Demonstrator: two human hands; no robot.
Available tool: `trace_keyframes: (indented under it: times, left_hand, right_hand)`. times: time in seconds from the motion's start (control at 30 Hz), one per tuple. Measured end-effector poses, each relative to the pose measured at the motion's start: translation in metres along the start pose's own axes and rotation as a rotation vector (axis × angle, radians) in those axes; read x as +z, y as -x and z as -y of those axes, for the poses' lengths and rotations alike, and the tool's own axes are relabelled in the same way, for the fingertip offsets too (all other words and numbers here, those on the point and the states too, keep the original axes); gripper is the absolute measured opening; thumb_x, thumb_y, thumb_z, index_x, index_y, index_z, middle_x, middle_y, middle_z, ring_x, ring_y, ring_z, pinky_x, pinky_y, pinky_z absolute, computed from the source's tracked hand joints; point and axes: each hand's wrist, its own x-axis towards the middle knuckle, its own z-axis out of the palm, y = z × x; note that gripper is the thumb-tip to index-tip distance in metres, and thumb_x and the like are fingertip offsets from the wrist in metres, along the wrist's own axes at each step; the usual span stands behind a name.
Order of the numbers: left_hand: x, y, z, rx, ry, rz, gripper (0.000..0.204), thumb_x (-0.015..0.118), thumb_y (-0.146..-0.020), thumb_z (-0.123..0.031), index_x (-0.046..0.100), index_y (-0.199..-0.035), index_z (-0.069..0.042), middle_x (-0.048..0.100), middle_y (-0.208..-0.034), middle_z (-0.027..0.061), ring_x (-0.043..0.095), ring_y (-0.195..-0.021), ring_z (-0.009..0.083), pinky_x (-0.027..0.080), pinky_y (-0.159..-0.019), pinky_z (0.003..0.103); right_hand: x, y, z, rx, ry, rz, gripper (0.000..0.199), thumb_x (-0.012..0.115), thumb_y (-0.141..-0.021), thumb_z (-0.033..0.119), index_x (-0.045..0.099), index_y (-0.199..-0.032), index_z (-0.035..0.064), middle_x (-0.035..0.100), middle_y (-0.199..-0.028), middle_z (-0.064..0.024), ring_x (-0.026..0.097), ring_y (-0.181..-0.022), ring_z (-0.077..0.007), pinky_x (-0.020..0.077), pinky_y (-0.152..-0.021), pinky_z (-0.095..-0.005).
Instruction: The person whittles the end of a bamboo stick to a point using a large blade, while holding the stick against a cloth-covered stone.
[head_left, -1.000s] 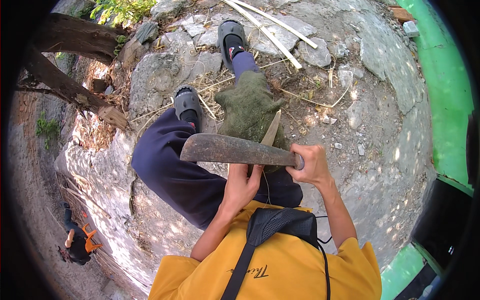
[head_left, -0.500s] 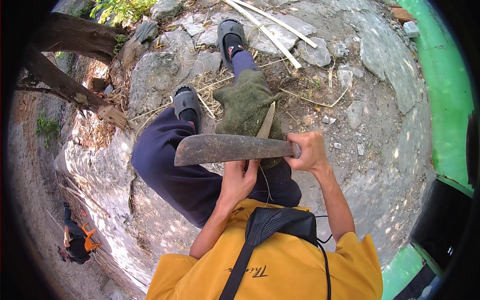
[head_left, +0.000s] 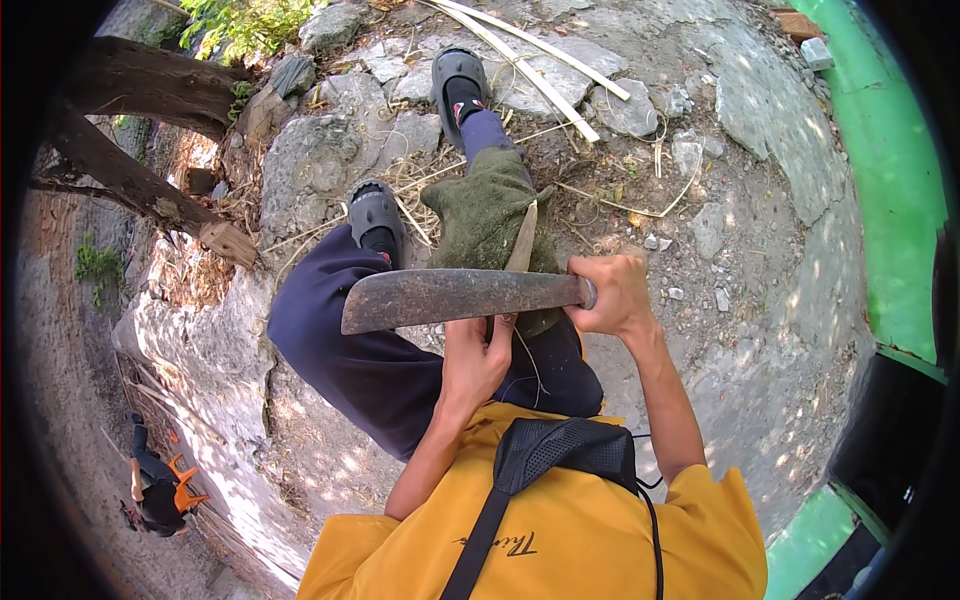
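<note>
A machete [head_left: 450, 298] with a broad, dark, stained blade lies crosswise over my lap, its tip to the left. My right hand [head_left: 613, 292] is closed round its handle. Under the blade my left hand [head_left: 475, 362] is closed on the lower end of a wooden stick [head_left: 524, 238], whose pointed tip shows beyond the blade. The blade crosses over the stick and hides its middle. Beneath the stick a thick green cloth [head_left: 470, 215] covers my right leg. A thin curled fibre [head_left: 535, 368] hangs beside my left hand.
Pale split strips [head_left: 530, 70] lie on the stony ground ahead, with shavings [head_left: 420, 180] near my feet. Dark timber logs [head_left: 150, 180] stand at the left. A green surface [head_left: 890, 200] curves along the right. Far down at the left is a person [head_left: 158, 500] by an orange chair [head_left: 186, 485].
The machete and both hands have shifted very slightly to the left, and the stick with them. My grips look the same.
</note>
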Motion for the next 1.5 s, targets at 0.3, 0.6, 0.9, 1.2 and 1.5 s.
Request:
trace_keyframes:
  times: [0.3,0.6,0.9,1.2,1.5]
  left_hand:
    - [-0.001,-0.002,0.001,-0.033,0.099,-0.016,0.019,0.058,-0.107,-0.004,0.066,-0.118,0.008,0.07,-0.107,0.0103,0.062,-0.102,0.0157,0.05,-0.091,0.033]
    - [-0.003,0.022,0.013,-0.035,-0.216,0.142,0.045,0.061,-0.109,-0.033,0.054,-0.081,0.002,0.049,-0.059,0.0038,0.043,-0.057,0.0068,0.035,-0.052,0.031]
    - [-0.019,0.006,0.007,-0.271,0.113,0.216,0.048,0.058,-0.11,-0.039,0.056,-0.083,0.0,0.051,-0.063,0.0004,0.044,-0.061,0.0065,0.037,-0.054,0.03]
    - [-0.01,0.007,0.006,-0.287,0.138,0.213,0.042,0.058,-0.111,-0.037,0.065,-0.093,0.001,0.051,-0.067,-0.0015,0.046,-0.063,0.0062,0.039,-0.057,0.028]
    - [-0.001,0.008,0.014,-0.119,0.183,0.119,0.028,0.059,-0.111,-0.029,0.062,-0.095,-0.006,0.048,-0.067,-0.0066,0.038,-0.054,0.0026,0.028,-0.047,0.024]
  right_hand:
    - [-0.003,-0.011,0.003,-0.03,0.049,0.004,0.029,0.078,-0.06,0.031,0.067,-0.079,0.0115,0.065,-0.064,-0.0085,0.067,-0.06,-0.0311,0.0485,-0.057,-0.0441]
    - [-0.033,-0.102,-0.055,0.399,-0.078,-0.297,0.023,0.075,-0.079,0.027,0.073,-0.084,0.0045,0.067,-0.062,-0.0051,0.063,-0.051,-0.0179,0.0474,-0.049,-0.0354]
    - [-0.057,-0.016,-0.032,0.165,-0.048,-0.178,0.02,0.078,-0.071,0.016,0.07,-0.084,0.0039,0.066,-0.064,-0.0102,0.065,-0.054,-0.0233,0.0482,-0.055,-0.034]
    - [-0.01,0.011,0.003,0.04,-0.1,0.02,0.026,0.08,-0.061,0.02,0.065,-0.077,0.0059,0.065,-0.067,-0.0137,0.068,-0.062,-0.0355,0.0511,-0.058,-0.0413]
    - [-0.004,0.012,-0.002,-0.01,-0.067,0.069,0.026,0.08,-0.062,0.028,0.068,-0.077,0.0107,0.067,-0.065,-0.0095,0.065,-0.057,-0.0309,0.0448,-0.054,-0.0422]
